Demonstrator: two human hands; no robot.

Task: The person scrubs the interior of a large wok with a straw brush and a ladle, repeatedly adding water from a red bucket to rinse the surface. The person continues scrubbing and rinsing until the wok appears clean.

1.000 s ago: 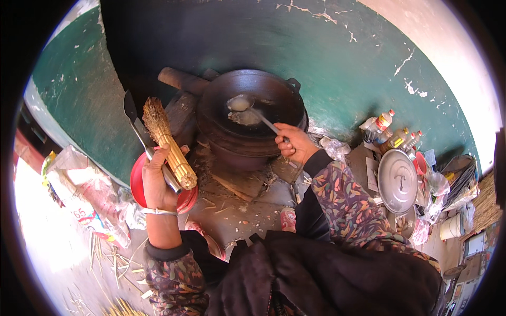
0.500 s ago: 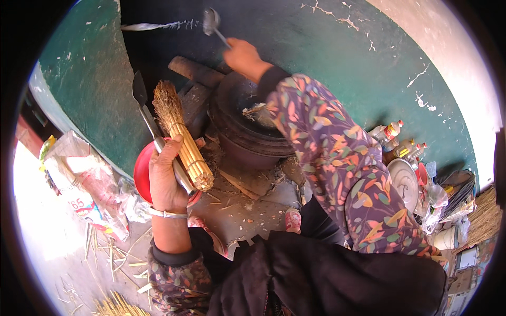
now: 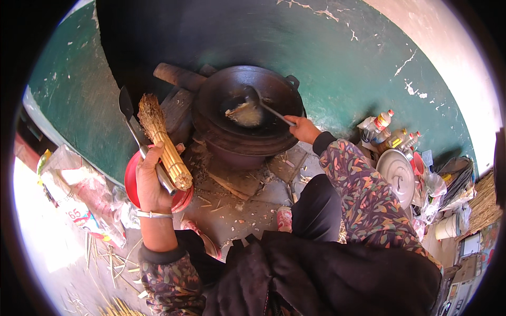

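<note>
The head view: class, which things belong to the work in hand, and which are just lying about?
In use:
- ladle, in the right hand
- wok holding pale liquid
- straw brush and spatula, in the left hand

Apparently just lying about:
- metal lid
- bottles
- plastic bag

The left of two fisheye cameras worn side by side on the person's head looks forward and steeply down. The pan (image 3: 224,90) sits just off centre toward twelve o'clock, within arm's reach; the wall (image 3: 337,79) curves behind it. Nearest, at six o'clock, is the wearer's dark jacket (image 3: 327,276). Sleeves (image 3: 363,192) enter from about five and seven o'clock.
</note>
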